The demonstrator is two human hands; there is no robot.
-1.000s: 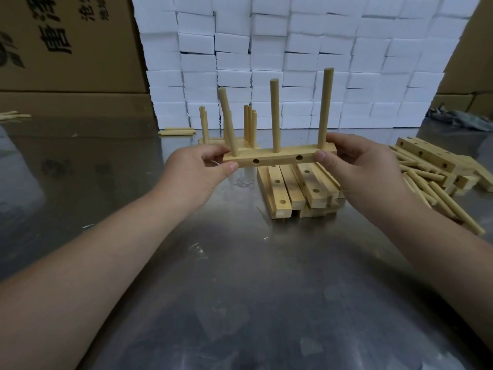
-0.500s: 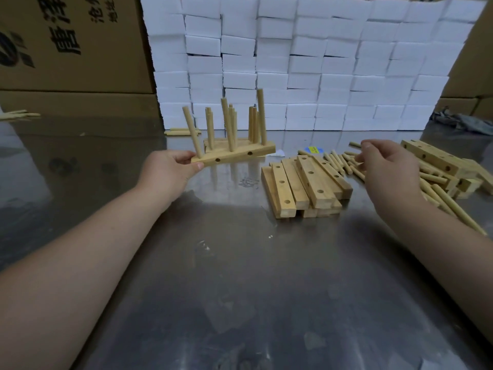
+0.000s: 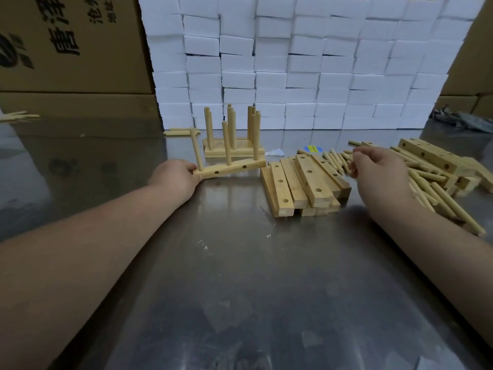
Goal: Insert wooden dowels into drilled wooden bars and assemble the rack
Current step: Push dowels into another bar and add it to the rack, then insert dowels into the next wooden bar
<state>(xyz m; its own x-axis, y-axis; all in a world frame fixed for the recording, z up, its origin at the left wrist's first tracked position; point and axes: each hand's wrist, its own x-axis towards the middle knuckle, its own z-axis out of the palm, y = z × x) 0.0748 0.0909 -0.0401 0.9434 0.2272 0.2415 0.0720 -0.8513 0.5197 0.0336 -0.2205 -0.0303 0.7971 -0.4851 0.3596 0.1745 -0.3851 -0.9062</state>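
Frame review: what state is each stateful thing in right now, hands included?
left hand: grips the left end of the dowelled bar.
dowelled bar: tilted, three dowels seated, side holes empty.
right hand: fingers curled over loose dowels; grasp unclear.
stacked bars: lying flat, holes empty.
finished bars: standing on the table, dowels upright.

This looks like a small assembly and packing workshop: a bare steel worktable (image 3: 240,289), a wall of stacked white boxes (image 3: 306,62) behind it, big printed cardboard cartons (image 3: 66,44) on either side, and heaps of identical drilled bars (image 3: 313,182) and dowels (image 3: 453,206) lying loose on the metal
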